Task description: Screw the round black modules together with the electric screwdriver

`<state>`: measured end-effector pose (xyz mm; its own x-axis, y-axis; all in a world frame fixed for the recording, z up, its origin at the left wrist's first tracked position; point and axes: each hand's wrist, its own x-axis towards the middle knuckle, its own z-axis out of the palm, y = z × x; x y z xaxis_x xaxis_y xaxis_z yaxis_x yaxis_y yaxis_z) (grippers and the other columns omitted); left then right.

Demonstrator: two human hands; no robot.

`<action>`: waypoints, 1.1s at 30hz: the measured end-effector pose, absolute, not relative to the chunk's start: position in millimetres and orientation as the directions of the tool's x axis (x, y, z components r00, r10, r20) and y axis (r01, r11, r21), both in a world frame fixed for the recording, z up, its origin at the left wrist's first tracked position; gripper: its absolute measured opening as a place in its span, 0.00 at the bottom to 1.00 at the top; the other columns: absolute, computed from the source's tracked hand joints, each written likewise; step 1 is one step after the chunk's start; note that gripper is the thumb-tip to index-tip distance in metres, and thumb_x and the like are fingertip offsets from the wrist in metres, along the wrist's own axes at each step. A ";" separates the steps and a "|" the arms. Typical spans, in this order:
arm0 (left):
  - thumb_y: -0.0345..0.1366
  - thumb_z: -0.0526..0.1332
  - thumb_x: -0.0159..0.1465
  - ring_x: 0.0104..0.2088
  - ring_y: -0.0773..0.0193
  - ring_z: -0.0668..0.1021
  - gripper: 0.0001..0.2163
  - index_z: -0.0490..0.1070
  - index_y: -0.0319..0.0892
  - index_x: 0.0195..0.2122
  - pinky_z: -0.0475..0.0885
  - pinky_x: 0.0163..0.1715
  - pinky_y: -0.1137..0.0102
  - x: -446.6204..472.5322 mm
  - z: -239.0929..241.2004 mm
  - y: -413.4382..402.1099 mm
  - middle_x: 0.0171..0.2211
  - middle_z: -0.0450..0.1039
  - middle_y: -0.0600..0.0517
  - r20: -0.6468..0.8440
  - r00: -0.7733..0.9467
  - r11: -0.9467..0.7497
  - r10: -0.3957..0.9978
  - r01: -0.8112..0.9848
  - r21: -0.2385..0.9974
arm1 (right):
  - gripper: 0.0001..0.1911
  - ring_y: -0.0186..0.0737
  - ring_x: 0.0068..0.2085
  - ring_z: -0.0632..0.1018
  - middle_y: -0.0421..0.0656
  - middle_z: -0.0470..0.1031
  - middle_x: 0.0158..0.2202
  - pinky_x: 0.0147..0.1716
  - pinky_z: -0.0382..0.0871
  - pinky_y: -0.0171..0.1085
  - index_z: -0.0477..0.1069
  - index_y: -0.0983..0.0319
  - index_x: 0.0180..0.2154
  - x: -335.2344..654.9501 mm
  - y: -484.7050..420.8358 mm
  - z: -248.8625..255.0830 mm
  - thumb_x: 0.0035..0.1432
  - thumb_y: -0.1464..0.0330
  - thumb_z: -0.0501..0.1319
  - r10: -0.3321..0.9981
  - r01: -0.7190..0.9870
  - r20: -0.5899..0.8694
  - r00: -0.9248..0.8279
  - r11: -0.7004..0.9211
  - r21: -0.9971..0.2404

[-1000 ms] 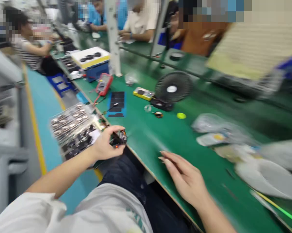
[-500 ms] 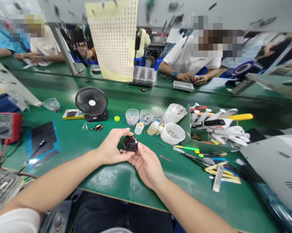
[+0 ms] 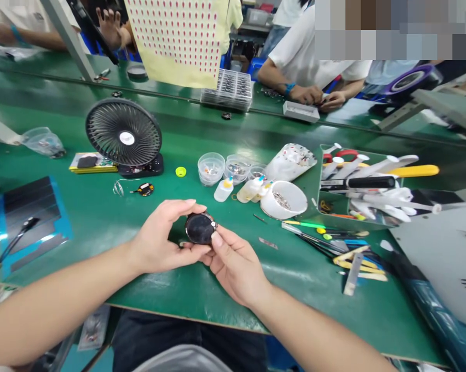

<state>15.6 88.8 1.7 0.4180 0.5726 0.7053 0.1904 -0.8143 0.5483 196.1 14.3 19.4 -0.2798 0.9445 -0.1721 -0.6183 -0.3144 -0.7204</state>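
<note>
Between my hands, above the green bench, is a round black watch body [image 3: 199, 228] with a glossy face and a small crown on its right edge. My left hand [image 3: 161, 237] curls around its left side, fingers at the top rim and thumb at the bottom. My right hand [image 3: 235, 263] pinches the right edge beside the crown, with its other fingers underneath. The watch's back is hidden. Beyond my left hand lies a small round orange-and-black part [image 3: 145, 189] with a thin wire attached.
A black desk fan [image 3: 124, 132] stands at back left. Dropper bottles [image 3: 223, 190] and a white bowl [image 3: 269, 204] of small parts sit ahead. Rightward are a green tool bin [image 3: 314, 201] and several tweezers [image 3: 306, 243]. Across the bench, a co-worker's hands [image 3: 314, 97] handle something small.
The camera has moved closer and lower. The watch face has turned more squarely toward me, showing as a dark, smooth disc. Both hands keep their hold.
</note>
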 end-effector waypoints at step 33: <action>0.36 0.68 0.69 0.35 0.65 0.83 0.13 0.73 0.44 0.54 0.79 0.37 0.72 12.4 9.3 77.3 0.39 0.81 0.51 0.466 0.479 -0.600 0.744 0.169 0.782 | 0.22 0.36 0.34 0.81 0.43 0.84 0.38 0.39 0.78 0.37 0.82 0.58 0.49 202.5 12.3 10.1 0.66 0.48 0.68 0.985 -0.391 -0.140 -0.106 -0.170 -0.905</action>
